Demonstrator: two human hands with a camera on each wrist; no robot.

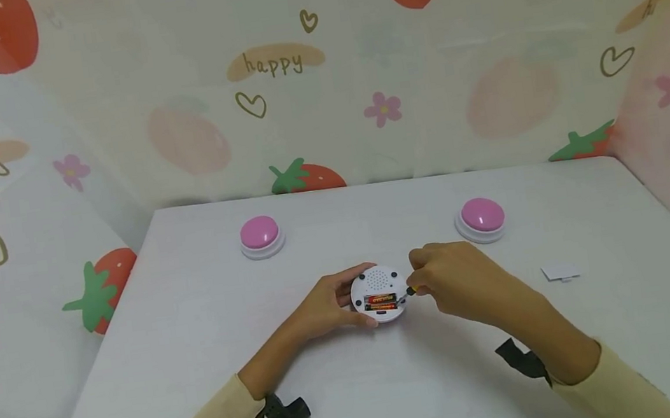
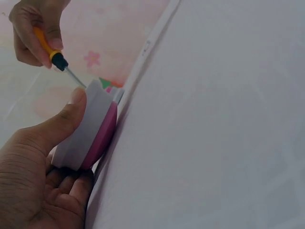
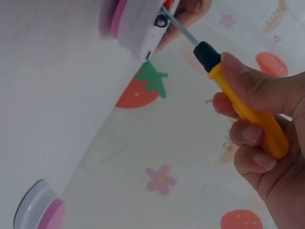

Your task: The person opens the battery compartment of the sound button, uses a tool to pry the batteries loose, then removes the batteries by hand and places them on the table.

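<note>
My left hand (image 1: 331, 305) grips a round white push button (image 1: 376, 280) by its rim, thumb on the near side. It is turned over, pink dome down in the left wrist view, so its underside with speaker holes and dark feet faces up. Two red-and-black batteries (image 1: 380, 302) lie in its uncovered compartment. My right hand (image 1: 455, 281) holds a screwdriver (image 3: 248, 112) with a yellow handle and black collar. The metal shaft slants down to the compartment, its tip at the right end of the batteries.
Two more push buttons with pink domes stand dome-up farther back, one at the left (image 1: 259, 234) and one at the right (image 1: 481, 219). A small flat white piece (image 1: 561, 272) lies right of my right hand. The white table (image 1: 190, 270) ends at a patterned cloth (image 1: 357, 135).
</note>
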